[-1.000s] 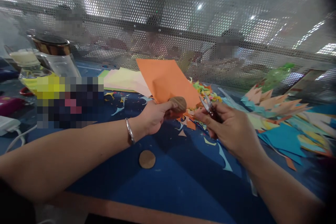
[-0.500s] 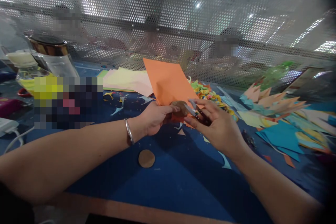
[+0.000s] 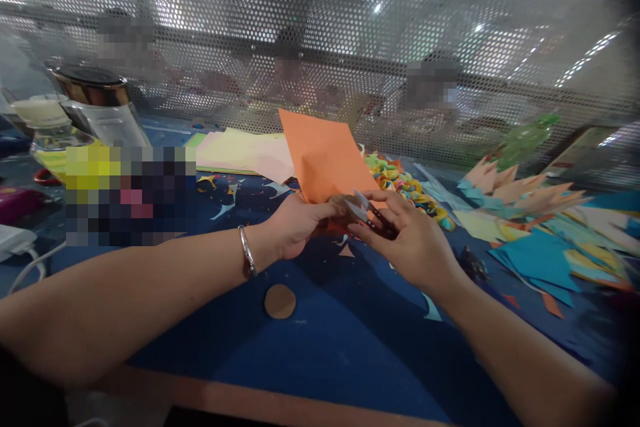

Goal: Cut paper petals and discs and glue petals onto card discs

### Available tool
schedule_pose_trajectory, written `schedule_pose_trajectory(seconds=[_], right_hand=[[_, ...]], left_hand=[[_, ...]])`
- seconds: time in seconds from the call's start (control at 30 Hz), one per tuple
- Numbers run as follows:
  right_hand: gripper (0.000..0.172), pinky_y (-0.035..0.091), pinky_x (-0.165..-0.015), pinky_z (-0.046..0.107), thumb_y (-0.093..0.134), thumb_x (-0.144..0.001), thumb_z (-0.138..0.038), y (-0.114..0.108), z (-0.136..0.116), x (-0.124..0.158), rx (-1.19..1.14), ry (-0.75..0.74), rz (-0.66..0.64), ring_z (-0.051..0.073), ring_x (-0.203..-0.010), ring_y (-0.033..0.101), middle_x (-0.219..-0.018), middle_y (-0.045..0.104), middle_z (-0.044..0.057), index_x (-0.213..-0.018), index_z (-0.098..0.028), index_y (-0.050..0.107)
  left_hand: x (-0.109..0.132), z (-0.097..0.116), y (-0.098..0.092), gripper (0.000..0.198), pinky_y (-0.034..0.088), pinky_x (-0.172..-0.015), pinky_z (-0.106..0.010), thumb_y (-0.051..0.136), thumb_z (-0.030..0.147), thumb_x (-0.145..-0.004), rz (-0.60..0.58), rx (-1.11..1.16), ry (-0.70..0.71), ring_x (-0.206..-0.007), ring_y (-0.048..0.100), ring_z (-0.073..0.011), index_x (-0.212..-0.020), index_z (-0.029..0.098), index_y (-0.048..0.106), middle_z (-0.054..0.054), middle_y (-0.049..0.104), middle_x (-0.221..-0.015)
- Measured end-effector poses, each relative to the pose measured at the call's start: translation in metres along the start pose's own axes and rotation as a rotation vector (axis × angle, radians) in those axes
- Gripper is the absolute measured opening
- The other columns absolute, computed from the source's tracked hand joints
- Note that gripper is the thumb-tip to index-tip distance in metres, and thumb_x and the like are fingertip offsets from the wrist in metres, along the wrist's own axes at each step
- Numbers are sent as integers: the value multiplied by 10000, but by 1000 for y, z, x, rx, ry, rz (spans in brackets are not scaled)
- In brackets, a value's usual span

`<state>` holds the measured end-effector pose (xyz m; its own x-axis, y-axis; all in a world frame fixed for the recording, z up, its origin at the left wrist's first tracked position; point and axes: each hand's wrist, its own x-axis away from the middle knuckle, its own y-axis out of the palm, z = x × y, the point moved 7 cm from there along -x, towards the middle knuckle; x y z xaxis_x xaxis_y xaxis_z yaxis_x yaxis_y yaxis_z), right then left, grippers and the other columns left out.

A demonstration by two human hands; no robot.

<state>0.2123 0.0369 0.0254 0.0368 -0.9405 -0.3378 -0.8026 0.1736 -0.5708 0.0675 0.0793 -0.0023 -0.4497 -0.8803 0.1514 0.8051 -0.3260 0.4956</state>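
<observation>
My left hand (image 3: 295,225) pinches an orange sheet of paper (image 3: 325,153) together with a brown round disc (image 3: 340,204) laid against its lower part. My right hand (image 3: 415,230) is closed around a small pair of scissors (image 3: 381,221) with dark handles. Their blades are parted and lie at the right edge of the disc and the paper; the exact cut line is too small to see. On the blue table below my left hand lies another brown cardboard disc (image 3: 280,301), flat and untouched.
Pale paper sheets (image 3: 240,150) lie behind, with coloured scraps (image 3: 225,207) scattered nearby. Folded paper pieces (image 3: 395,177) are heaped behind my right hand. Peach folded points (image 3: 515,187) and blue paper (image 3: 537,260) sit right. Bottles (image 3: 55,127) stand left, before a perforated metal screen (image 3: 325,27).
The orange paper has shifted slightly right and the held disc appears more tilted. The scissor blades have moved a little left and down over the disc's edge.
</observation>
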Motion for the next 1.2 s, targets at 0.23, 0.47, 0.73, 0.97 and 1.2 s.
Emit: schedule_pose_trajectory(seconds=[0.23,0.47,0.73,0.97,1.2], right_hand=[[339,540,-557,273,789,-794,-482,-15,-14,0,-68,-39,59,156,-601,634,-702,657,-10,-934,-225,617],[366,408,-381,242,743,-854,-525,-13,5,0,-119,92,-29,108,-362,489,-556,553,-81,-1006,-241,571],[506,342,-461,269,590,-893,-683,-4,1,-1,-40,108,-34,132,-516,445,-631,506,-18,-917,-192,711],[603,253,-419,244,575,-850,-768,-1,3,4,-343,261,16,99,-492,332,-622,368,-44,-815,-178,693],[546,149,-407,227,625,-838,-733,10,2,8,-449,340,-85,61,-457,222,-636,339,-67,-818,-187,644]], left_hand=[[-2,7,-10,87,590,-747,-327,689,6,-788,135,55,64,-708,706,-158,-793,89,716,-89,744,-827],[-3,13,-16,124,566,-743,-322,731,45,-771,177,98,135,-735,698,-154,-876,110,734,-78,757,-889],[-4,16,-17,149,560,-774,-300,759,93,-767,178,151,251,-776,716,-156,-909,135,749,-63,770,-899],[5,17,-5,162,573,-831,-322,758,107,-776,86,202,271,-815,739,-170,-934,139,749,-67,786,-921],[4,18,-6,192,574,-833,-343,773,100,-756,79,213,313,-827,728,-164,-930,177,748,-32,778,-957]])
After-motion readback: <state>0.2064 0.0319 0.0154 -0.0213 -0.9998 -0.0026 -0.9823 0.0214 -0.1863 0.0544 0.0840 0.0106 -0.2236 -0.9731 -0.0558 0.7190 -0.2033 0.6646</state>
